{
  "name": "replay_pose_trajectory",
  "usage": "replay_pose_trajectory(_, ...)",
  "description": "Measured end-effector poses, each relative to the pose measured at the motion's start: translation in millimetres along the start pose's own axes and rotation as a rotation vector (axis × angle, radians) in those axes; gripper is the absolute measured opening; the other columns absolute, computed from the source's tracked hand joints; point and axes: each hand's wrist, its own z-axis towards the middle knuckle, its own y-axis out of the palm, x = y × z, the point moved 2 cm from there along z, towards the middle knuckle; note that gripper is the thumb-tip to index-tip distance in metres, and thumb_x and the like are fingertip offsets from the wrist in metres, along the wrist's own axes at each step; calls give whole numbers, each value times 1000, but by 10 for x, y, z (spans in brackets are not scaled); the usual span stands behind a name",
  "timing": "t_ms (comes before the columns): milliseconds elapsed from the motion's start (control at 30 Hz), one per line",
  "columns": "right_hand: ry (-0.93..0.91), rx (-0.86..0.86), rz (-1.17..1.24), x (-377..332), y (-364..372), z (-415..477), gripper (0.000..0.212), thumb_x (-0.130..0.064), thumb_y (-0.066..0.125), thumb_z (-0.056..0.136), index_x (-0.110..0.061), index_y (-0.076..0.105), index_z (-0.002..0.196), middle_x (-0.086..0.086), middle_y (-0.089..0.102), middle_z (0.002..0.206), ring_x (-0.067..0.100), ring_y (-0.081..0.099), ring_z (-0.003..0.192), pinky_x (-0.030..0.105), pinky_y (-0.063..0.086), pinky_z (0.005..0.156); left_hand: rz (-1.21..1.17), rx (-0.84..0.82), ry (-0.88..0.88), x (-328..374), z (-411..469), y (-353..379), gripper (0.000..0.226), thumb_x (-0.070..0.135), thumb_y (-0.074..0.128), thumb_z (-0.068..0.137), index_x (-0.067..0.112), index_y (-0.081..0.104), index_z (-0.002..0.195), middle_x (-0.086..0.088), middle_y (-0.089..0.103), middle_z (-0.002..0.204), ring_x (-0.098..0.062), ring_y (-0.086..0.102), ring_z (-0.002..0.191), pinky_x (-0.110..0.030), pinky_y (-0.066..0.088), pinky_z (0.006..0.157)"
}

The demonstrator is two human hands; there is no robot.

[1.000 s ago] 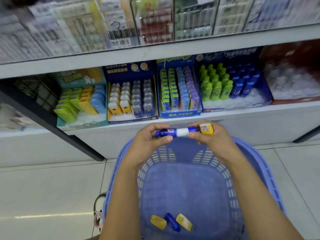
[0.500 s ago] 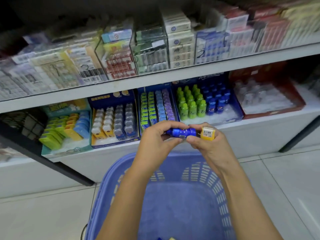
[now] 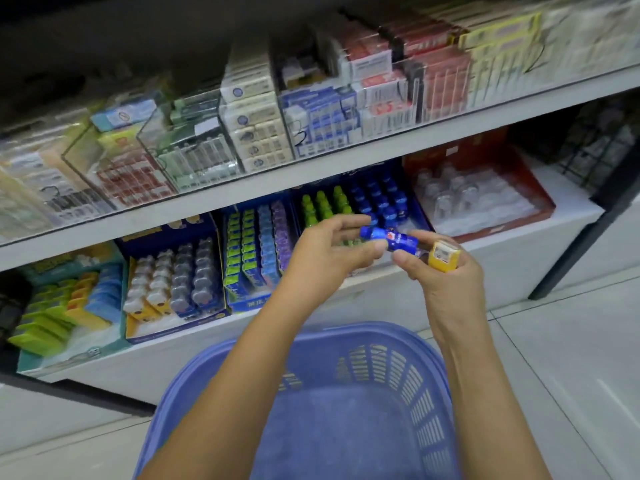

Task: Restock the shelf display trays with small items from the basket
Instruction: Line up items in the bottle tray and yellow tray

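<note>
A small blue bottle (image 3: 389, 238) is held level between both hands, in front of the lower shelf. My left hand (image 3: 332, 258) pinches its left end with thumb and fingers. My right hand (image 3: 440, 271) pinches its right end and also holds a small yellow box (image 3: 444, 256) against the palm. Behind them stands the blue display tray (image 3: 414, 206) with green and blue bottles. The blue plastic basket (image 3: 346, 337) sits below my arms; its contents are out of view.
The lower shelf also carries a tray of yellow, green and blue cases (image 3: 69, 310), a tray of white and grey items (image 3: 173, 289), a tray of green, blue and purple packs (image 3: 256, 247) and a red tray (image 3: 485, 199). Clear boxes of packets fill the upper shelf (image 3: 311, 164).
Both hands rose and moved right with the blue bottle toward the bottle tray. The view tilted up, so the basket's bottom and its loose items left the frame.
</note>
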Motion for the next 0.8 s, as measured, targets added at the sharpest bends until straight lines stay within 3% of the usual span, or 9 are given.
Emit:
replay_pose_trajectory(67, -19, 53, -23, -5, -88, 51, 31, -10, 82, 65, -24, 72, 90, -9, 69, 77, 6, 51, 59, 14, 46, 59, -113, 7, -43, -2, 131, 119, 20, 7, 66, 86, 3, 64, 105, -15, 69, 89, -10, 68, 64, -20, 58, 69)
replay_pose_trajectory(167, -16, 127, -27, 16, -165, 115, 31, -12, 80, 69, -24, 70, 96, -9, 69, 82, 4, 54, 63, 14, 47, 60, -47, 20, -37, -23, 397, 261, 21, 3, 65, 86, -3, 64, 106, -9, 64, 76, -7, 64, 56, -18, 57, 64)
replay_pose_trajectory(333, 59, 268, 144, -30, -406, 251, 6, -20, 56, 93, -17, 54, 98, -1, 63, 85, 6, 45, 54, 19, 44, 55, 547, 63, 152, 55, 934, 276, 26, 14, 73, 80, 11, 68, 106, -1, 66, 88, -7, 57, 71, -23, 51, 73)
replay_pose_trajectory(400, 110, 255, 176, -26, -439, 264, 9, -22, 51, 96, -13, 53, 98, 6, 64, 91, 7, 44, 52, 19, 44, 53, 669, 0, 185, 54, 1066, 336, 26, 17, 73, 80, 15, 68, 106, 1, 68, 87, -7, 58, 73, -24, 50, 73)
replay_pose_trajectory(500, 150, 232, 127, -8, -432, 257, 21, -29, 51, 96, -13, 63, 103, 2, 67, 86, 8, 46, 52, 20, 47, 55, 781, -106, 197, 31, 1185, 472, 27, 17, 73, 81, 18, 67, 107, 11, 59, 73, -9, 60, 68, -27, 52, 67)
replay_pose_trajectory(600, 153, 253, 76, -10, -456, 251, 27, -40, 47, 96, -22, 64, 107, -5, 64, 71, 7, 44, 47, 17, 40, 43, 852, -138, 239, 38, 1275, 539, 29, 18, 73, 81, 18, 67, 109, 10, 54, 74, -13, 59, 73, -24, 48, 70)
replay_pose_trajectory(700, 194, 288, 57, -5, -512, 247, 30, -50, 46, 94, -22, 57, 96, -8, 56, 58, 7, 36, 43, 14, 33, 40, 917, -175, 252, 50, 1333, 526, 27, 15, 73, 80, 15, 69, 107, 12, 54, 71, -13, 59, 70, -24, 47, 66)
replay_pose_trajectory(800, 221, 283, 65, -7, -519, 243, 31, -51, 48, 93, -21, 48, 85, -6, 59, 60, 7, 36, 43, 14, 33, 40, 895, -229, 202, 2, 1333, 522, 22, 11, 73, 78, 14, 70, 100, 7, 61, 68, -28, 67, 73, -41, 58, 68)
